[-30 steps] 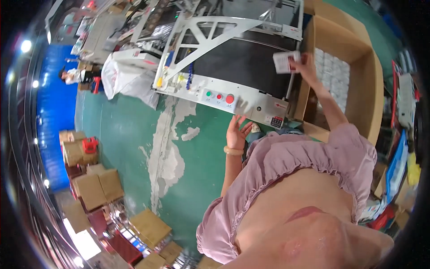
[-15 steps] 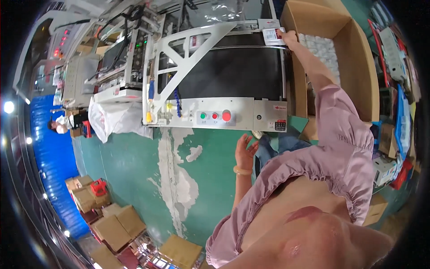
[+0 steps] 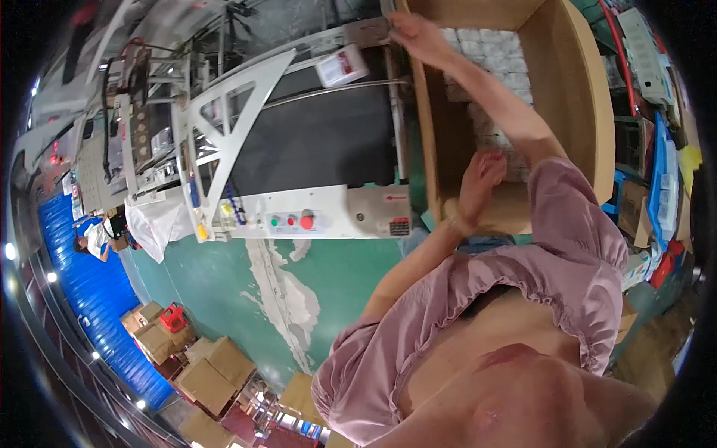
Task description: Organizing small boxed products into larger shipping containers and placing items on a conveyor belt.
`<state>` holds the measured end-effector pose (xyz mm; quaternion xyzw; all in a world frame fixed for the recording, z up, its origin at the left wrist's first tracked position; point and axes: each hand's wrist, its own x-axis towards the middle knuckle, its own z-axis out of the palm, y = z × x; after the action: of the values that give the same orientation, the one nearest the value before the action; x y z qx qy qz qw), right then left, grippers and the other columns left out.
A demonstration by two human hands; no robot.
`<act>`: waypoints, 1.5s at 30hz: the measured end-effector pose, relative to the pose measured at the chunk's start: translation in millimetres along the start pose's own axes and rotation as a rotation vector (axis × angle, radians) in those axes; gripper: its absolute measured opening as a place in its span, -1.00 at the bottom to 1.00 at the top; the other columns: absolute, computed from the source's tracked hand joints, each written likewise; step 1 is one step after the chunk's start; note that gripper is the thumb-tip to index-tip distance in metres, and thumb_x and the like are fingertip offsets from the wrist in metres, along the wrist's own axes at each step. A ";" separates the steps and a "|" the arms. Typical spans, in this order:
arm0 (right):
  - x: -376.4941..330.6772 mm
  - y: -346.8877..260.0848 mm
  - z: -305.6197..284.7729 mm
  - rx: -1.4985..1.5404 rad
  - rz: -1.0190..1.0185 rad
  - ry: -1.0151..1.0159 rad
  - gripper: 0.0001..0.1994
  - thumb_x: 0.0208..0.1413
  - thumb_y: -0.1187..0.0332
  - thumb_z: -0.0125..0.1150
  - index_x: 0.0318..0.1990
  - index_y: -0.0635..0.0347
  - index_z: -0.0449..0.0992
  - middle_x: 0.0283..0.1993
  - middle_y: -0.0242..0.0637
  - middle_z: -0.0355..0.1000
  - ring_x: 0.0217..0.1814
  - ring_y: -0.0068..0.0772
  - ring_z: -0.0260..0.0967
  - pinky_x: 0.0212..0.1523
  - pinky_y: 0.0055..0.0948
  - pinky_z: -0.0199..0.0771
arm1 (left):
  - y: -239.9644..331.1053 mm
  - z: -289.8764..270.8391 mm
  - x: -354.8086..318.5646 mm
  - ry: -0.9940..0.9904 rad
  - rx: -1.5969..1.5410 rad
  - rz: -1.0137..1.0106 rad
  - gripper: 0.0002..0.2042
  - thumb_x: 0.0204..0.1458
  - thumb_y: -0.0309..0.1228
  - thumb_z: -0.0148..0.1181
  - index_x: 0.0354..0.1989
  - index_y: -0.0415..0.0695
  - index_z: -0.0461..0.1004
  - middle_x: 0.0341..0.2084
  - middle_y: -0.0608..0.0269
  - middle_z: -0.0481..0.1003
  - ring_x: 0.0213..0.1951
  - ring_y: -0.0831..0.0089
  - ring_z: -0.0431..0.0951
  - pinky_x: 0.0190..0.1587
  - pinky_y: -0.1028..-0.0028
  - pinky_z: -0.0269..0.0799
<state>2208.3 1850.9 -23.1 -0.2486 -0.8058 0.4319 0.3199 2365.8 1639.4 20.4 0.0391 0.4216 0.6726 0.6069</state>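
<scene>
My right hand (image 3: 418,36) reaches over the far left rim of a large cardboard box (image 3: 564,97), by the near end of a conveyor machine. Its fingers are stretched out, and I see nothing in them. Apart from it, a small white and red packet (image 3: 342,67) lies askew on the black belt (image 3: 317,134). My left hand (image 3: 482,183), with a bracelet on the wrist, is over the box's near left part. Its fingers are loosely bent and somewhat blurred, with nothing visible in them. Rows of white wrapped packs (image 3: 489,60) line the inside of the box.
A white frame arm (image 3: 239,112) slants over the belt. Along the machine's near side runs a panel with a red button (image 3: 307,219). Stacked cartons (image 3: 216,373) stand at lower left on the green floor (image 3: 202,276). A person (image 3: 95,239) is far left.
The packet has left my right hand and is farther left on the belt. My left hand has moved from beside the machine to over the box. The view has shifted right.
</scene>
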 end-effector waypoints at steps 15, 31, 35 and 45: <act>13.8 344.3 16.2 -1.112 0.075 -0.544 -0.42 0.03 0.06 -0.01 0.16 0.23 0.20 0.16 0.01 0.18 0.22 0.06 0.04 0.13 -0.02 0.10 | -140.1 -174.4 297.7 0.702 -0.333 -0.252 -0.17 -0.03 0.32 -0.33 0.31 -0.02 -0.08 0.27 0.17 -0.03 0.26 0.20 -0.01 0.22 0.21 -0.02; 27.8 275.0 -83.6 -0.459 0.067 -0.143 -0.10 -0.36 0.05 0.33 0.19 0.23 0.07 0.16 0.01 0.13 0.24 0.05 -0.03 0.24 -0.03 -0.04 | -105.9 -95.8 296.2 0.296 -0.528 -0.017 -0.37 0.04 0.15 -0.16 0.19 0.01 0.15 0.14 0.20 0.15 0.16 0.17 0.16 0.09 0.13 0.18; 24.7 90.0 -136.6 -0.174 -0.437 -0.063 -0.25 -0.37 0.22 0.28 0.09 0.26 0.19 0.08 -0.04 0.20 0.16 0.02 0.05 0.20 -0.07 0.00 | -64.3 -88.0 243.1 0.283 -0.434 0.128 -0.43 0.02 -0.03 0.02 0.19 0.00 0.15 0.12 0.21 0.18 0.13 0.19 0.22 0.09 0.16 0.22; -35.7 -162.1 -234.8 0.058 -0.940 0.029 -0.39 -0.36 0.23 0.26 -0.04 0.26 0.29 0.05 0.01 0.20 0.12 0.06 0.11 0.13 0.01 0.05 | 105.3 -18.4 84.9 -0.264 -0.009 0.535 -0.16 -0.39 -0.57 0.32 0.22 -0.11 0.10 0.03 0.25 0.32 0.04 0.39 0.34 0.07 0.41 0.26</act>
<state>2383.6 1871.2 204.0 0.1461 -0.8142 0.2590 0.4986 2250.8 1711.6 34.3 0.2332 0.3106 0.7996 0.4581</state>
